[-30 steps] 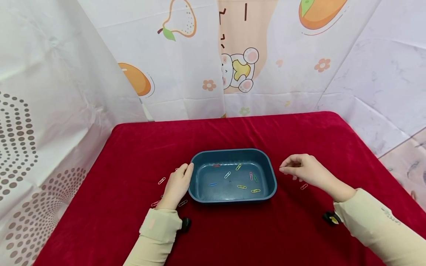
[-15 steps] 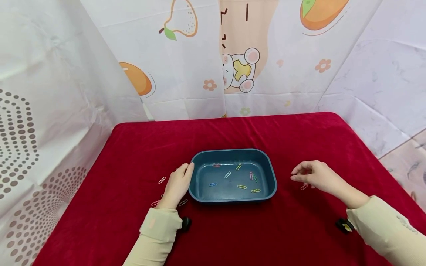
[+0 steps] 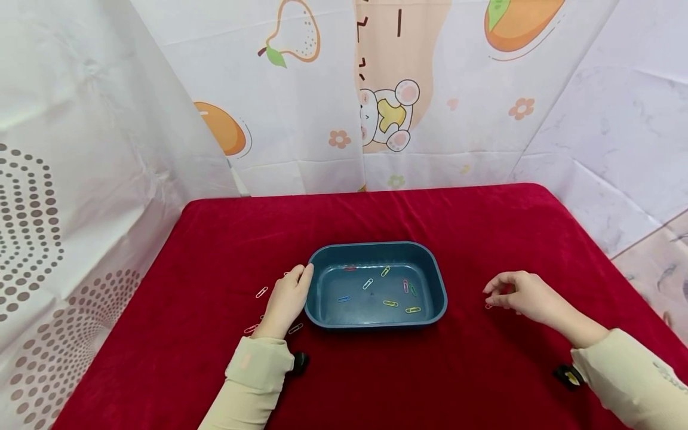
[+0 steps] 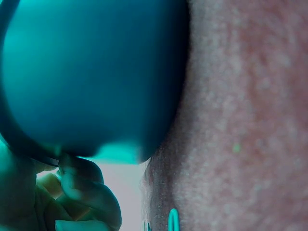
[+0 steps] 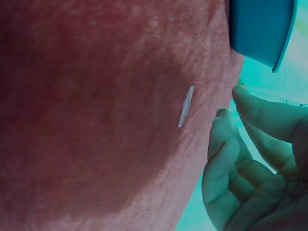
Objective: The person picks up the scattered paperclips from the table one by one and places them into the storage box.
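A dark blue rectangular basin [image 3: 376,326] stands mid-table with several coloured paper clips on its floor, among them a blue one [image 3: 344,298] and a white one [image 3: 368,283]. My left hand [image 3: 285,303] grips the basin's left rim; in the left wrist view curled fingers [image 4: 86,187] meet the rim from outside. Right of the basin, my right hand [image 3: 524,295] hovers over the cloth, thumb and forefinger apart with nothing between them. A pale paper clip [image 5: 186,107] lies on the cloth just off those fingertips. In the head view the hand partly covers it.
Several loose paper clips, such as a pale pink one [image 3: 261,292] and another [image 3: 295,328], lie around my left hand. Red velvet cloth [image 3: 441,370] covers the table. A patterned white curtain [image 3: 301,119] hangs behind it.
My right hand has moved right and a little toward me, away from the basin, to the paper clip on the cloth. The left hand and the basin have stayed in place.
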### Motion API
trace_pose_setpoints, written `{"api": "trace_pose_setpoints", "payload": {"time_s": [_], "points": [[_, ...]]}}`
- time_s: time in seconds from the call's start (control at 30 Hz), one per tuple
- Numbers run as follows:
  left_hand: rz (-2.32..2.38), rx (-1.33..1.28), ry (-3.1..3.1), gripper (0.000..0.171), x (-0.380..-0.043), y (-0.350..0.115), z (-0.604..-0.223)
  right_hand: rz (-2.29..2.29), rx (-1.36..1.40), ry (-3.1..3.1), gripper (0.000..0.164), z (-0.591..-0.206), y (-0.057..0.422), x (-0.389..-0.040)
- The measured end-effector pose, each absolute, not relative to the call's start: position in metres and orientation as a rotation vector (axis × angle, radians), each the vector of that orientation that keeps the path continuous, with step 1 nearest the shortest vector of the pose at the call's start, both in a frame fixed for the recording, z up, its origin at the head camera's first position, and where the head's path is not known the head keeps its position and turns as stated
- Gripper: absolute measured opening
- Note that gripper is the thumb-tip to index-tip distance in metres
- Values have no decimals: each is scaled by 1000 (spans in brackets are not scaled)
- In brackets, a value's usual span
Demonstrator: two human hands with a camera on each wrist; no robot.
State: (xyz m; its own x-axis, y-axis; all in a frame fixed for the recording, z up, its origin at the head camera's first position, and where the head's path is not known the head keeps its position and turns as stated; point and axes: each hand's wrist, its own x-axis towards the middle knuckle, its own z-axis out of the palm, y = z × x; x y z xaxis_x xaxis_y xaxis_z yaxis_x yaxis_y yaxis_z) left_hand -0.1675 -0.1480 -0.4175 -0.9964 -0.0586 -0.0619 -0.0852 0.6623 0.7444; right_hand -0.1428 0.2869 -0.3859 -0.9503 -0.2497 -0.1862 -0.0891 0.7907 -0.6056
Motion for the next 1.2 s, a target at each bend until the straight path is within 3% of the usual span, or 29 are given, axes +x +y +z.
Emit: {"api": "trace_pose_setpoints", "payload": {"time_s": [0.53, 1.2], "points": [[1274, -111, 2841, 40, -168, -148, -417, -837, -264, 2692, 18, -397, 292, -148], [1274, -128, 2830, 39, -167, -148, -417, -760, -321, 2752, 10, -403, 293, -152]]}}
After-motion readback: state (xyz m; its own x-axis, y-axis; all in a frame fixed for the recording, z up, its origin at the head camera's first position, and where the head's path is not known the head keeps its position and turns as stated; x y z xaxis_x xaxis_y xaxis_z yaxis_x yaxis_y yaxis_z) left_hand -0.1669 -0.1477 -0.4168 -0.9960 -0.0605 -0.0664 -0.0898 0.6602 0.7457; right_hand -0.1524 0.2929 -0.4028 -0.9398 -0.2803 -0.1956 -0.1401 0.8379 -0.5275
